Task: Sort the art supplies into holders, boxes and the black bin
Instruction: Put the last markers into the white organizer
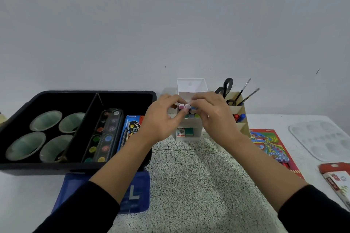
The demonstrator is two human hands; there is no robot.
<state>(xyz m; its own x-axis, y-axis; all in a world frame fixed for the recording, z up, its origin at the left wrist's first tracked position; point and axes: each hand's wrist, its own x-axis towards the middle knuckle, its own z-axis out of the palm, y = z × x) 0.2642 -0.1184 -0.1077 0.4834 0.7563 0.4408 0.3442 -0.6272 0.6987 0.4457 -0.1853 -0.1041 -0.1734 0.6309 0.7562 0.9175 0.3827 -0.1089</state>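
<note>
Above the white holder [191, 85] at mid-desk [28, 195], left grip [162, 119] and right grip [214, 117] pinching markers [186, 107] upright. Done: paint set [106, 134] in black bin [56, 92], scissors [227, 85] in beige holder [244, 128]. Left out: colouring book [269, 145], mixing tray [322, 138], red pack [337, 174].

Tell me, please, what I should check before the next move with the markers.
1. Grip: left hand and right hand both pinch the markers at the caps. ok.
2. Box flap open, so it does not block the markers. ok.
3. Markers fully seated in the box: the hands hide them. cannot tell.
4. Holder upright, with scissors and brushes standing in it, clear of the right hand. ok.
5. Table sorted: book and tray lie loose on it. not ok.
</note>
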